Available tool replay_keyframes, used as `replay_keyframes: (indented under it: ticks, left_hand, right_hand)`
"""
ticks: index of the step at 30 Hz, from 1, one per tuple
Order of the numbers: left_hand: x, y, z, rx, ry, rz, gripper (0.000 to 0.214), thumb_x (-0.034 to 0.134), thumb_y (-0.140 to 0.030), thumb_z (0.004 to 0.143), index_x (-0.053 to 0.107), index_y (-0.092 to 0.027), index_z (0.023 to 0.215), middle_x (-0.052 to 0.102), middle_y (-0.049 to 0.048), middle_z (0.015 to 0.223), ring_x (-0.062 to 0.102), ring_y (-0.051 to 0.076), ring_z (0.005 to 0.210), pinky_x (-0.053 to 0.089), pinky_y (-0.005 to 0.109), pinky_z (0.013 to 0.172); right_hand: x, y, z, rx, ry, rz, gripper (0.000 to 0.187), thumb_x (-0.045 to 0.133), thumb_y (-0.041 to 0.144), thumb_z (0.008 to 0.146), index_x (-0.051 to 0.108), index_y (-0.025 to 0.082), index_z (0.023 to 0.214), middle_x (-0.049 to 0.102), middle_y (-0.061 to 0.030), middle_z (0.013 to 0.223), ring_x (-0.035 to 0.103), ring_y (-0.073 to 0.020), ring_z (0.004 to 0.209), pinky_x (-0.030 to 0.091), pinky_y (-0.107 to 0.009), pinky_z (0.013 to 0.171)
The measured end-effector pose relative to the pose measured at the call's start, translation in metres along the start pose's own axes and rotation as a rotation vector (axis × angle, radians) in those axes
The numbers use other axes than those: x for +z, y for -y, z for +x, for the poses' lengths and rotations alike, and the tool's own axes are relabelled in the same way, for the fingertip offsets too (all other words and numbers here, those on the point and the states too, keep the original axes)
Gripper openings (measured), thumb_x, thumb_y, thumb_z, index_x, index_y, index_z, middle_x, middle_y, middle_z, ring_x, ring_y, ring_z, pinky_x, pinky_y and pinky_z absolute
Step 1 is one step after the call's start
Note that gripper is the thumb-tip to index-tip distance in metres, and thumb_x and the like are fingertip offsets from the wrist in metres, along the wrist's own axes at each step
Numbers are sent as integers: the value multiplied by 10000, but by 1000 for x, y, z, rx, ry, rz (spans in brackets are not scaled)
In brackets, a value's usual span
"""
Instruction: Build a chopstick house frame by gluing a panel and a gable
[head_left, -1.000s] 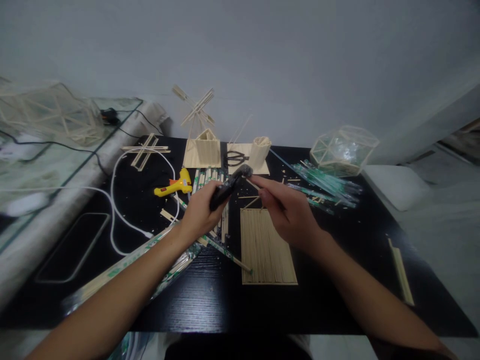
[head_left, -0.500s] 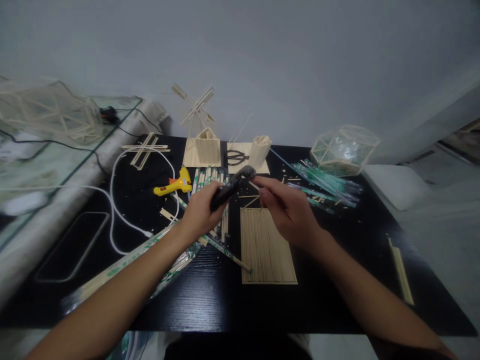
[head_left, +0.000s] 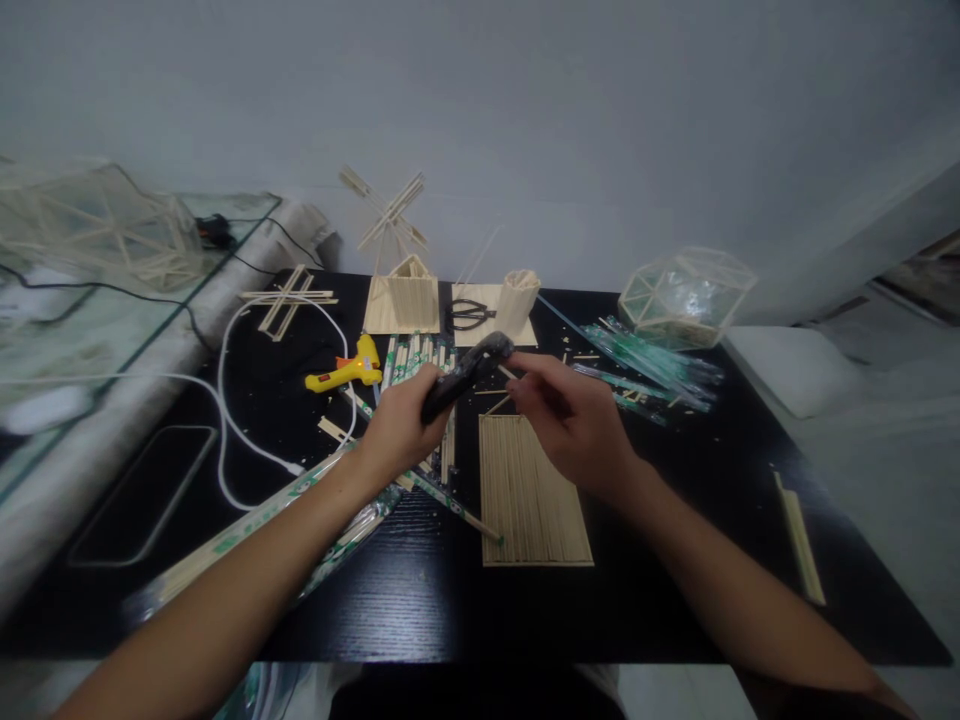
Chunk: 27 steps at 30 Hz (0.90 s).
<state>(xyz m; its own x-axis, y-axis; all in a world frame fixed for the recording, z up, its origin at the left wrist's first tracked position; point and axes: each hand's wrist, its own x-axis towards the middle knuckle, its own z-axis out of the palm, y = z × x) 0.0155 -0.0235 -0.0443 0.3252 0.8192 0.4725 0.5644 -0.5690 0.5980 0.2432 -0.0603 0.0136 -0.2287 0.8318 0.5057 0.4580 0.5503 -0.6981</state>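
My left hand (head_left: 405, 420) is closed round the handles of black-handled cutters (head_left: 450, 388), whose curved grey head points away to the right. My right hand (head_left: 574, 420) is close by, its index fingertip at the cutters' head. Its fingers pinch a thin wooden stick (head_left: 508, 373), of which a short pale end shows under the head; the rest is hidden by the fingers. Below the hands lies a flat rectangular panel of wooden sticks (head_left: 529, 500) on the black table. A loose stick in green-marked wrap (head_left: 457, 510) overlaps the panel's left edge.
A yellow glue gun (head_left: 345, 365) and a white cable (head_left: 223, 400) lie left. Behind stand a stick house with windmill blades (head_left: 412, 300) and a round stick tower (head_left: 519, 300) beside black scissors (head_left: 471, 315). Wrapped sticks (head_left: 652, 360) and a polyhedral frame (head_left: 690, 300) are right.
My right hand's fingers have curled slightly at the cutters' head. The left hand keeps its grip on the cutters, and the whole view has shifted a little.
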Motion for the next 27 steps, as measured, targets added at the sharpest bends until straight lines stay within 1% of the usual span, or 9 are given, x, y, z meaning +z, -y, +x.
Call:
replay_keyframes:
  ticks: [6,9,13,17,21,24,27]
  left_hand:
    - [1,-1,0,-20,17,11,203,596,-193,895,420,-234,801,463,-63,619,382,110,511,297,231,529]
    - [2,0,-1,-3,10,26,181,607,-189,888,446,-232,820,487,-56,636,402,114,527,308,233,539]
    - [2,0,-2,24,-1,37,130,602,-166,879,488,-226,856,521,-45,661,439,119,552,331,232,551]
    - [1,0,-2,42,-4,33,97,596,-156,872,528,-220,898,568,-29,706,487,127,588,371,235,575]
    - [1,1,-3,57,1,29,104,594,-155,871,552,-216,943,607,-11,744,520,136,615,400,244,595]
    - [1,1,-3,52,10,23,117,593,-159,865,560,-217,962,619,-6,762,536,142,629,411,249,604]
    - [0,0,-2,38,25,20,108,582,-154,862,557,-216,946,607,-14,751,527,139,616,405,247,598]
  right_hand:
    - [3,-2,-2,30,-40,37,232,627,299,1025,720,182,1204,657,26,750,578,-104,607,447,-262,558]
    - [3,0,-2,25,-47,30,204,628,270,1024,727,176,1175,719,3,835,609,-103,645,470,-262,591]
    - [3,1,-2,3,-49,29,164,614,233,1026,731,179,1126,757,-15,919,603,-96,653,475,-268,611]
    - [1,2,-2,5,-29,74,156,596,234,1034,726,197,1112,764,-15,931,624,-100,665,483,-271,611]
    - [0,2,-1,-17,-9,93,143,589,216,1038,722,207,1090,764,-11,916,681,-121,756,513,-283,670]
    - [-1,1,-1,-7,19,108,156,565,214,1047,717,213,1081,774,-14,925,713,-134,812,538,-296,720]
    - [-1,1,-1,15,31,162,147,567,219,1044,712,205,1060,774,-20,929,730,-137,828,553,-289,731]
